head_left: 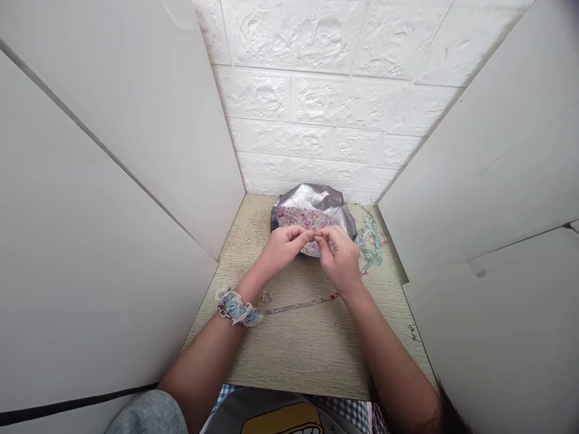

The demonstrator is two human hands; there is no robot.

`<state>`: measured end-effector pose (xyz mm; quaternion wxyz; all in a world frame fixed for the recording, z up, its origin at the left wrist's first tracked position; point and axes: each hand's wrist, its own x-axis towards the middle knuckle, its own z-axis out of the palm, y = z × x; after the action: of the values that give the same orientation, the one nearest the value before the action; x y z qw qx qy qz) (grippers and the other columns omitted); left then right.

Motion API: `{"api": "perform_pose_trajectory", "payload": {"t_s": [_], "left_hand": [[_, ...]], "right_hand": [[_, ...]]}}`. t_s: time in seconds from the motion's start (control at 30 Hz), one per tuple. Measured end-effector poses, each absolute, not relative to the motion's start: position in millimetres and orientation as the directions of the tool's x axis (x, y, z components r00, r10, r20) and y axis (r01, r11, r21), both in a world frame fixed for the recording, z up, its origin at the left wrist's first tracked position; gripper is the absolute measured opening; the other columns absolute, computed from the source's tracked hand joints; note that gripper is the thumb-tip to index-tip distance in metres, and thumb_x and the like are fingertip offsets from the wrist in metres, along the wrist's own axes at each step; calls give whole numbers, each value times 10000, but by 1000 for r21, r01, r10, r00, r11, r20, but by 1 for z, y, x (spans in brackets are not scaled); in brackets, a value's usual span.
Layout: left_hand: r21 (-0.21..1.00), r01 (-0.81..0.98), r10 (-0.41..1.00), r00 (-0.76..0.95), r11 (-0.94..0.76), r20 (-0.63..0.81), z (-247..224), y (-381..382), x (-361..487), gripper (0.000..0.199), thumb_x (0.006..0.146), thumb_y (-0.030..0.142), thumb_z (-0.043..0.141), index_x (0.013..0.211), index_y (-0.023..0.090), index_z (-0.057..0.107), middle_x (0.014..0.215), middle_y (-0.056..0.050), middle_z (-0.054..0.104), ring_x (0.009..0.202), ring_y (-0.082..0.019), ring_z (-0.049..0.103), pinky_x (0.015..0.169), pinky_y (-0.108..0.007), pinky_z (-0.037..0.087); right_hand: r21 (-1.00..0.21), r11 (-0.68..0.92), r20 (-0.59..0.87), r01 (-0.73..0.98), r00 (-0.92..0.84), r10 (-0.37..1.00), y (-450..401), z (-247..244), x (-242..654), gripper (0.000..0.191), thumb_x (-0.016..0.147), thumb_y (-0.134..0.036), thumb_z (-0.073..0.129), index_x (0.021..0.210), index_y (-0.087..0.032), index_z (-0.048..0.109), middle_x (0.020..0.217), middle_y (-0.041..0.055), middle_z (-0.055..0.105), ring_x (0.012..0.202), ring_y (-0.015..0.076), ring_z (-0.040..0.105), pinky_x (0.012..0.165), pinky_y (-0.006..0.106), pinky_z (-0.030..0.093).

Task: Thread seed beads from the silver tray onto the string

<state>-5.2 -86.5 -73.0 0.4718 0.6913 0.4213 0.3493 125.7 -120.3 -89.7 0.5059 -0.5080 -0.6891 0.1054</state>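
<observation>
Pinching Over the Silver Bag (312,196)

A white brick-patterned wall (316,96) is standing behind the table (298,355). The bag is lying open at the table's far end. Over its near side, my left hand (281,248) and right hand (340,258) are meeting, each pinching thumb to finger; I cannot tell what is between the tips. A tangle of greenish bead strings (371,242) is lying just right of the bag. One bead string (301,305) is stretching between my forearms. Loose pinkish beads (301,218) are filling the bag.
</observation>
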Motion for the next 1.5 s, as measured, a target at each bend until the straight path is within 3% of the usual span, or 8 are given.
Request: {"api": "perform_pose_trajectory", "payload": {"t_s": [0.3,0.43,0.6,0.87,1.07,1.2,1.3,1.5], "left_hand": [[990,141,868,491,-1,-69,-70,-88,-5,263,711,372,473,576,152,420,443,60,310,391,-32,248,380,-187,177],[996,20,852,516,86,-83,-69,-88,-8,158,670,258,430,552,158,396,423,61,285,367,-33,244,373,-192,158],[970,-207,839,543,128,5,-69,-85,-15,112,601,225,419,515,156,402,453,41,321,371,-36,271,382,-205,184],[859,-492,919,388,142,71,-58,-83,-29,157,615,238,379,487,170,320,443,35,252,369,-57,275,380,-216,214],[815,-578,987,150,39,59,-50,-76,-42,258,709,367,353,536,178,318,480,42,273,387,-59,294,407,-213,265],[918,-394,995,60,-44,74,-55,-72,-41,321,712,415,403,521,175,308,464,53,285,389,-53,311,420,-205,290],[980,-11,980,-42,-197,196,-63,-73,-35,285,703,322,456,496,165,339,465,43,346,434,-62,364,456,-208,300],[681,653,900,0,-331,436,-71,-76,-30,303,764,334,398,521,155,414,522,17,429,529,-93,385,526,-239,289]], "right_hand": [[-743,381,463,550,12,886,-117,-93,122,130,810,-249,354,718,-197,429,709,17,448,660,134,432,615,270,359],[-977,212,209,-20,112,972,-115,-89,129,116,799,-337,382,757,-230,375,520,-56,416,497,109,454,527,256,399],[-832,204,27,-516,329,944,-106,-85,153,171,732,-331,487,747,-231,349,669,-33,595,630,108,586,652,287,482],[-849,458,103,-264,767,633,-105,-82,179,78,822,-220,291,750,-224,322,1053,48,545,1006,100,521,899,370,397],[-901,434,255,12,823,507,-106,-85,175,80,826,-230,262,794,-235,335,1246,54,392,1140,98,399,957,374,320],[-898,424,348,122,785,512,-108,-86,167,72,824,-250,281,810,-227,347,1245,51,390,1155,114,380,959,381,306],[-905,411,359,111,718,596,-110,-84,160,88,827,-281,301,810,-213,355,1200,57,433,1133,136,407,930,392,334],[-913,402,383,61,463,800,-113,-85,145,122,829,-316,333,806,-200,364,1051,54,523,877,131,570,814,355,428]]}}
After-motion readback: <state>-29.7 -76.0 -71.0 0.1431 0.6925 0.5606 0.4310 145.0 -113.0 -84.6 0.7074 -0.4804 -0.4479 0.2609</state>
